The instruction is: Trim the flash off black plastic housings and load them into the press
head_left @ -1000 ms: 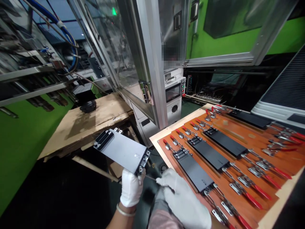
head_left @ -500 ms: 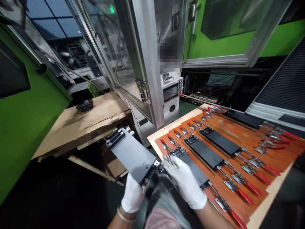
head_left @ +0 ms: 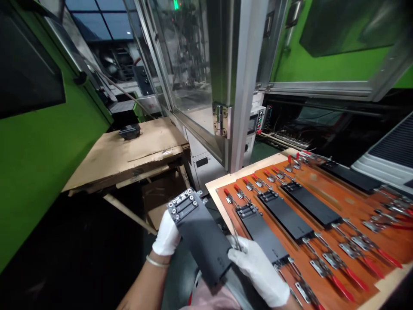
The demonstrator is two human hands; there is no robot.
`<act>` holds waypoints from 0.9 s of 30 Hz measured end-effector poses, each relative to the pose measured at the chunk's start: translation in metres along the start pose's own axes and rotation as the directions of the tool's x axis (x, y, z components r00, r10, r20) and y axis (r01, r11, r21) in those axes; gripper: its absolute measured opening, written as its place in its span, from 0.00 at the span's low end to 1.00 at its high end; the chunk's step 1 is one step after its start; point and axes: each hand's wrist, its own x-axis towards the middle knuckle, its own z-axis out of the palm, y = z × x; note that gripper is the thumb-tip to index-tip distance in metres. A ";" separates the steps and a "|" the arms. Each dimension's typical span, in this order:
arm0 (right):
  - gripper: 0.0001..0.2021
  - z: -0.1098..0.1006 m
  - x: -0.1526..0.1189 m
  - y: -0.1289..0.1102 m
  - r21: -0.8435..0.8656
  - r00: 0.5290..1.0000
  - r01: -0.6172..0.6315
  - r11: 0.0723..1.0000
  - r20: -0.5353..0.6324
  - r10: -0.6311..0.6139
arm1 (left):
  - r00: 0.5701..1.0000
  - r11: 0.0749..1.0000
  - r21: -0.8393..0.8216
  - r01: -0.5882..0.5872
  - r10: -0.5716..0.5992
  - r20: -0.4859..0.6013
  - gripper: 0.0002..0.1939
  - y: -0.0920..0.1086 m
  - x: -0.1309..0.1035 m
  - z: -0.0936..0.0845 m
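A flat dark grey panel (head_left: 204,241) is held tilted in front of me, with a bracket-like end (head_left: 183,206) carrying several round metal fittings. My left hand (head_left: 167,234), in a white glove, grips its left edge near that end; most of the fingers are behind it. At the panel's lower right edge is my gloved right hand (head_left: 250,258), closed around a thin metal tool (head_left: 238,241) whose kind I cannot make out. Right beside it, a similar panel (head_left: 263,232) lies on the orange fixture board (head_left: 292,254).
More dark panels (head_left: 285,215) lie on the board between red-handled toggle clamps (head_left: 337,275). An aluminium-framed glass door (head_left: 243,86) stands ahead. On the left, a cardboard-topped table (head_left: 151,140) carries a black object (head_left: 129,131). Green machines (head_left: 32,163) flank the space.
The held panel has turned and come closer to me, showing its fittings. My left hand has shifted from its lower end to the upper left edge. The view has swung left.
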 end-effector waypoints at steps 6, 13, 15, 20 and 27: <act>0.16 0.009 0.020 -0.006 -0.213 0.981 0.173 0.962 -0.053 -0.188 | 0.985 0.993 -0.053 0.102 -0.108 -0.133 0.12 -0.017 -0.007 0.000; 0.16 0.052 0.036 -0.018 -0.366 0.967 0.239 0.899 0.008 -0.254 | 0.995 0.988 0.153 0.007 0.008 -0.098 0.13 -0.022 -0.017 0.005; 0.16 0.058 0.034 -0.015 -0.421 0.958 0.266 0.867 0.016 -0.286 | 0.993 0.986 0.167 0.007 0.012 -0.117 0.13 -0.021 -0.015 0.004; 0.17 0.058 0.030 -0.013 -0.428 0.971 0.209 0.879 -0.012 -0.237 | 0.995 0.994 0.107 -0.015 0.025 -0.093 0.12 -0.016 -0.013 0.006; 0.16 0.058 0.031 -0.016 -0.431 0.977 0.202 0.879 0.027 -0.211 | 0.992 0.995 0.102 0.017 -0.004 -0.128 0.12 -0.023 -0.011 0.005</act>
